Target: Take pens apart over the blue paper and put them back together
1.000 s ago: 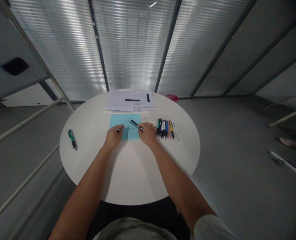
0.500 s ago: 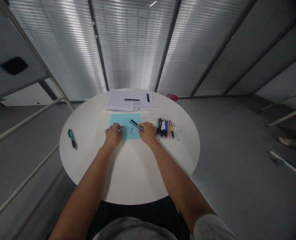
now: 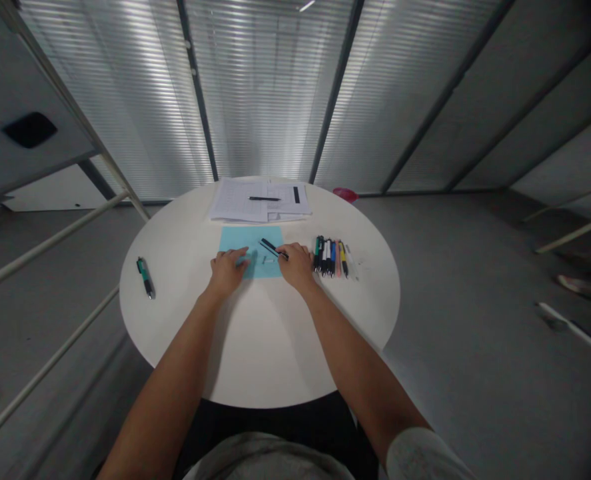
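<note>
A light blue sheet (image 3: 231, 235) lies on the white round table (image 3: 270, 347) in front of me. My left hand (image 3: 229, 268) rests over its left side, thumb and fingers apart, and I see nothing between them. On the sheet's right edge my right hand (image 3: 296, 264) has its fingertips closed on a short black pen part (image 3: 282, 255). Beside those fingertips lie a black pen barrel (image 3: 267, 243) and a thin dark rod like a refill (image 3: 267, 249). Small pen pieces (image 3: 268, 260) lie between the hands, too small to make out.
A row of several pens (image 3: 330, 257) lies just right of my right hand. At the table's left edge is a green and black pen (image 3: 144, 277). Printed papers (image 3: 240, 201) with a black pen (image 3: 264, 199) on top lie at the far side.
My left thumb and fingers have spread from a pinch around a small piece. The right hand and the pen parts by it stay nearly where they were.
</note>
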Demonstrator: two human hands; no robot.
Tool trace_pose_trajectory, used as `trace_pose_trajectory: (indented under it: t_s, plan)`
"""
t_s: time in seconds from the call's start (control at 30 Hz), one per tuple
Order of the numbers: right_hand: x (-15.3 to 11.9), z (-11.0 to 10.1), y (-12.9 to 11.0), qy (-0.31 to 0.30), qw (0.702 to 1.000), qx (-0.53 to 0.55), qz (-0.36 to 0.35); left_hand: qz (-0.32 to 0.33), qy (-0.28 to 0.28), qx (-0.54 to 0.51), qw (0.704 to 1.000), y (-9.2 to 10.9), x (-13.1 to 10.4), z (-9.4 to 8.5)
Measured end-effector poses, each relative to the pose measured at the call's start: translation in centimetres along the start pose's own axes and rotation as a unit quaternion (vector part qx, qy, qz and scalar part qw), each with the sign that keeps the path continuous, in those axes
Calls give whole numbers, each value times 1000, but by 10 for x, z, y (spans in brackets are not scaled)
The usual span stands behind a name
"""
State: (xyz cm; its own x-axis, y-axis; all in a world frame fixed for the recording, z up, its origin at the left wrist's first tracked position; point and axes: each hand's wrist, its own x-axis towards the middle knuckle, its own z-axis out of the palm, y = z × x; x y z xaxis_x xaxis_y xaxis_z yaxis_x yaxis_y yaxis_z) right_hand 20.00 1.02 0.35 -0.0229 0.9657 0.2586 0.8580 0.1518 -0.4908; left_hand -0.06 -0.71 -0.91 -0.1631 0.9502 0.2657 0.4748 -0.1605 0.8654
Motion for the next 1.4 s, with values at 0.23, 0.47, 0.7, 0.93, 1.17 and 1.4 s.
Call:
trace_pose_trajectory:
  t_s: [0.23, 0.47, 0.7, 0.93, 1.17, 1.4]
  plan:
    - [18, 12, 23, 96, 972, 211, 44, -157, 98, -385, 904, 4, 14, -13]
    - [23, 19, 33, 125, 953, 265, 79, -256, 126, -540, 792, 0, 19, -19]
    - [20, 15, 26, 121, 960, 241, 73, -253, 121, -541, 793, 0, 18, -20]
    - [16, 19, 25, 106, 969, 220, 31, -254, 119, -535, 797, 0, 18, -20]
    - [12, 16, 21, 113, 979, 169, 16, -249, 123, -531, 801, 1, 17, -18]
    - [13, 16, 22, 92, 988, 119, 40, -259, 127, -546, 786, 4, 18, -18]
